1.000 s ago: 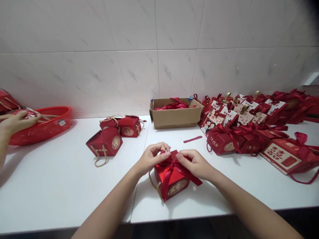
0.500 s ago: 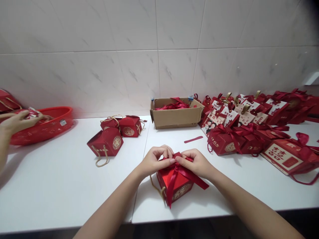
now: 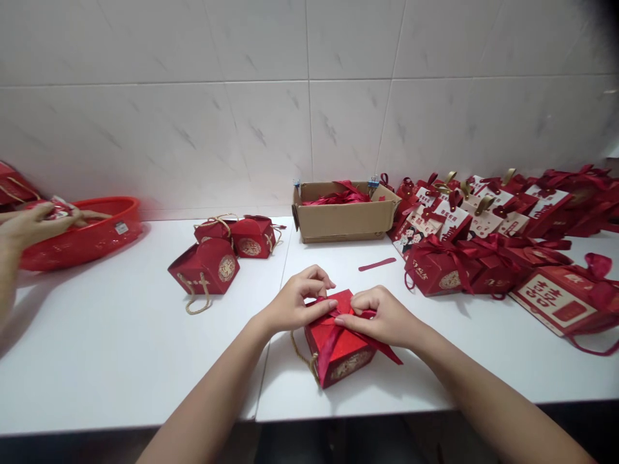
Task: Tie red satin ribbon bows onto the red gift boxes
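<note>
A red gift box (image 3: 348,351) with a gold round emblem and a gold cord handle (image 3: 303,354) sits on the white table in front of me. Dark red ribbon (image 3: 329,351) is looped on its top, with tails hanging over the front and toward the right. My left hand (image 3: 304,299) pinches the ribbon at the left of the knot, thumb and fingers together. From the right, my right hand (image 3: 382,316) grips the ribbon, its thumb near the knot. The fingers partly hide the knot.
Red boxes with cord handles (image 3: 206,265) stand to the left. A cardboard box (image 3: 345,221) of ribbon is at the wall, a ribbon strip (image 3: 377,264) before it. Several decorated boxes (image 3: 438,267) crowd the right. Another person's hand (image 3: 36,222) is at the red basin (image 3: 82,248).
My fingers have moved slightly apart at the knot, exposing more of the box top. The ribbon's front tail has shifted left. The view has tilted slightly downward.
</note>
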A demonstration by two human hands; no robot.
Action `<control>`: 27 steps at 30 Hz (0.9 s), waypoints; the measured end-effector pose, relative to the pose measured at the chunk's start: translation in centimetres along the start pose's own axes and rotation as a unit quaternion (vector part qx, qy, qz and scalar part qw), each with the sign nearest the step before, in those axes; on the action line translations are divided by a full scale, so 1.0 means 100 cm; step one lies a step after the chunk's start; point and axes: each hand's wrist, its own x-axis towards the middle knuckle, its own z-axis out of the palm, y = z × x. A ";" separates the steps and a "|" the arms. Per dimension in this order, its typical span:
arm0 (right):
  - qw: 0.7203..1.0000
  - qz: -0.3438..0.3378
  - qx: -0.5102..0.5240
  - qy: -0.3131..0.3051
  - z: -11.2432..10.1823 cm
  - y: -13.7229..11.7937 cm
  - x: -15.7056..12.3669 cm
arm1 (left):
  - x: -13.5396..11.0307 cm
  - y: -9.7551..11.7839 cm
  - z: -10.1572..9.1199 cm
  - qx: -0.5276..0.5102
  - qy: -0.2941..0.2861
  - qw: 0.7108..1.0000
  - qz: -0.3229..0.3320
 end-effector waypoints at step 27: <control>0.993 0.058 0.087 0.045 0.000 -0.001 -0.002 | 0.001 -0.005 0.012 -0.374 0.009 0.925 -0.074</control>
